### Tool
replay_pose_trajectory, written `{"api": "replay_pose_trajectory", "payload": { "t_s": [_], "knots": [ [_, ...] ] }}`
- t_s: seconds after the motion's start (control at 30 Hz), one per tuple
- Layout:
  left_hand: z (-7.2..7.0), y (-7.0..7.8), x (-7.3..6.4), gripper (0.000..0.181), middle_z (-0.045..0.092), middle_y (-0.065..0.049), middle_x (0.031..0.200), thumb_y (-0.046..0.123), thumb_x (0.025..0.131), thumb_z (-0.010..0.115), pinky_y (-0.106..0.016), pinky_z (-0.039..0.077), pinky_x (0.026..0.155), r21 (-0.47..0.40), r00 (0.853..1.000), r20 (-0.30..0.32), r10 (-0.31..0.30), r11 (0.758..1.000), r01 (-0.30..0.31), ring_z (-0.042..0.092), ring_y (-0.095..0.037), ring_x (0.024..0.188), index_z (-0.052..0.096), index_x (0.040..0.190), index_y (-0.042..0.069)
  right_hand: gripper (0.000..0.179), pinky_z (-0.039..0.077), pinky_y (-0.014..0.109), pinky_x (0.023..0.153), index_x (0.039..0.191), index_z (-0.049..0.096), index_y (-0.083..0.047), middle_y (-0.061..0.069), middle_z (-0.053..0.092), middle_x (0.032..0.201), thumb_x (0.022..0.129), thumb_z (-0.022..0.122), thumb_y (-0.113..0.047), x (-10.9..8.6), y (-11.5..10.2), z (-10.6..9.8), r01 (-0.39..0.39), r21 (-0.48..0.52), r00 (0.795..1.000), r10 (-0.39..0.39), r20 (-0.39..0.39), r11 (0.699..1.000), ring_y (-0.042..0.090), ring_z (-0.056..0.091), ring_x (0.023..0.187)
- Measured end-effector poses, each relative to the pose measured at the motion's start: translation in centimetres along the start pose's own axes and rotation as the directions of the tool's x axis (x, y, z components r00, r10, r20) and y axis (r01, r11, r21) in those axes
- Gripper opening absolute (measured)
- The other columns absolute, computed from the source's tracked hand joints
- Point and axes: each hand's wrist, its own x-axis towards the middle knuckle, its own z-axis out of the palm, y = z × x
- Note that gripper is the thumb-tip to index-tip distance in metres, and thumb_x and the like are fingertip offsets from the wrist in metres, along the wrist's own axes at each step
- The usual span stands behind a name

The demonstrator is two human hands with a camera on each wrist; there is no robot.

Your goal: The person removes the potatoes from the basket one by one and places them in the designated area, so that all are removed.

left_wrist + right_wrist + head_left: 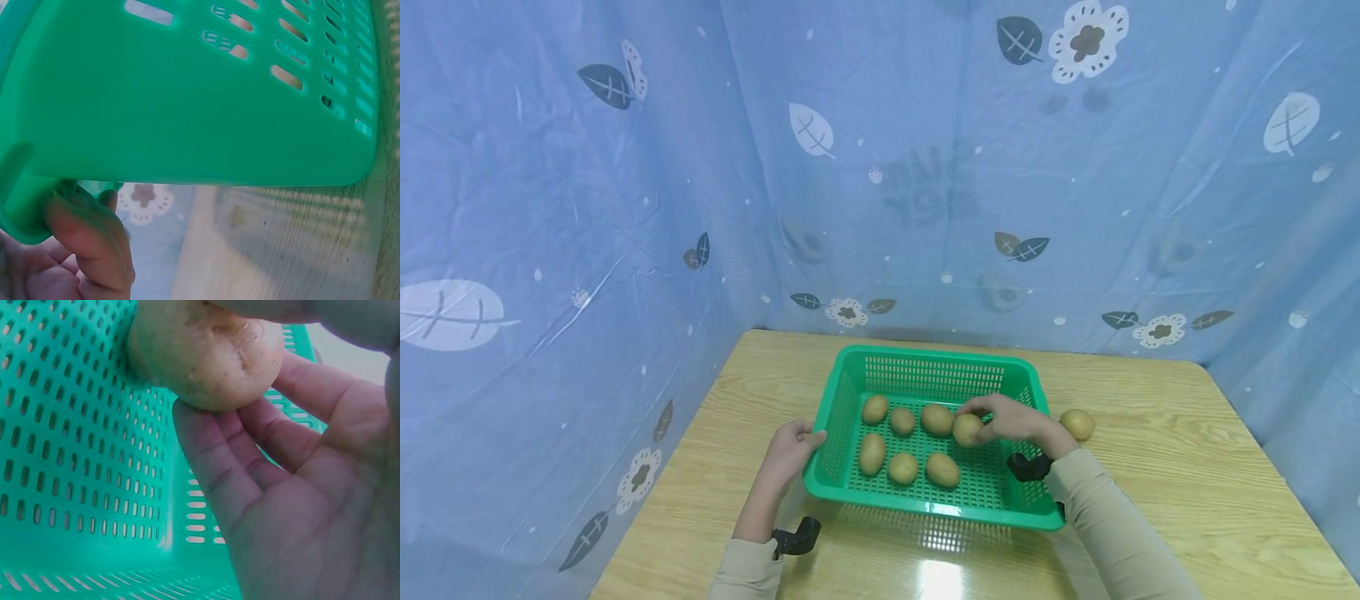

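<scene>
A green plastic basket (936, 505) with slotted walls stands on the table. My left hand (792, 454) grips its left rim, thumb on top; the left wrist view shows the fingers (94, 240) curled under the lip. Inside the basket, my right hand (1011, 419) holds a potato (967, 430) between thumb and fingers. The right wrist view shows that potato (206, 359) close up, fingertips against its side. Just left of it lies another potato (937, 419). Several more potatoes rest in two loose rows on the basket floor, among them one at the front left (872, 454).
One potato (1077, 424) lies on the wooden table (1180, 467), outside the basket to its right. A blue patterned curtain (925, 167) hangs behind the table and along both sides. Each wrist carries a black camera mount, such as the left mount (797, 537).
</scene>
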Motion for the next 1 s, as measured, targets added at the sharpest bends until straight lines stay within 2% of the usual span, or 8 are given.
{"api": "replay_pose_trajectory", "payload": {
  "t_s": [0.17, 0.4, 0.6, 0.9, 1.0],
  "knots": [
    [0.0, 0.0, 0.1, 0.032, 0.069, -0.016, 0.090, 0.014, 0.095, 0.052, -0.032, 0.057, 0.068, -0.007, 1.000, 0.001, -0.001, 1.000, 0.001, 0.068, -0.022, 0.077, 0.054, 0.115, -0.012, 0.050, 0.050, 0.044, 0.087, 0.128, 0.057, -0.005, 0.018, 0.052, 0.135, 0.081, 0.068, -0.018, -0.2, -0.3, -0.1, 0.015, 0.020, 1.000, -0.014, -0.027, 1.000, 0.037, 0.050, 0.119],
    [0.1, 0.0, 0.1, 0.033, 0.068, -0.018, 0.092, 0.014, 0.096, 0.052, -0.033, 0.057, 0.069, -0.015, 1.000, 0.004, 0.004, 1.000, -0.004, 0.068, -0.023, 0.079, 0.053, 0.115, -0.012, 0.054, 0.049, 0.036, 0.086, 0.133, 0.053, -0.004, 0.015, 0.052, 0.136, 0.084, 0.069, -0.018, -0.4, -0.2, -0.4, 0.038, 0.165, 0.998, -0.029, -0.058, 0.986, 0.029, 0.051, 0.118],
    [0.1, -0.1, 0.2, 0.032, 0.067, -0.017, 0.093, 0.014, 0.095, 0.053, -0.032, 0.057, 0.068, 0.002, 1.000, 0.003, 0.003, 1.000, -0.003, 0.067, -0.020, 0.078, 0.054, 0.115, -0.012, 0.054, 0.050, 0.037, 0.084, 0.134, 0.050, -0.002, 0.017, 0.053, 0.132, 0.086, 0.068, -0.020, -0.7, -0.1, -0.6, 0.081, 0.227, 0.993, -0.060, -0.099, 0.970, 0.026, 0.056, 0.109],
    [0.0, 0.0, 0.1, 0.034, 0.066, -0.018, 0.093, 0.014, 0.095, 0.052, -0.033, 0.057, 0.068, 0.028, 1.000, -0.003, 0.005, 1.000, -0.005, 0.066, -0.019, 0.078, 0.053, 0.115, -0.013, 0.058, 0.052, 0.034, 0.085, 0.137, 0.046, 0.001, 0.022, 0.046, 0.138, 0.087, 0.069, -0.019, -1.5, -0.7, -1.0, 0.135, 0.295, 0.971, -0.067, -0.231, 0.946, 0.038, 0.049, 0.119],
    [0.0, 0.0, 0.1, 0.033, 0.067, -0.018, 0.091, 0.014, 0.095, 0.053, -0.032, 0.057, 0.067, 0.023, 1.000, -0.012, 0.003, 1.000, -0.003, 0.066, -0.019, 0.077, 0.055, 0.115, -0.012, 0.058, 0.053, 0.032, 0.084, 0.137, 0.044, 0.003, 0.024, 0.042, 0.140, 0.087, 0.068, -0.016, -1.7, -0.9, -1.1, 0.160, 0.313, 0.960, -0.073, -0.271, 0.936, 0.036, 0.051, 0.118]
  ]
}}
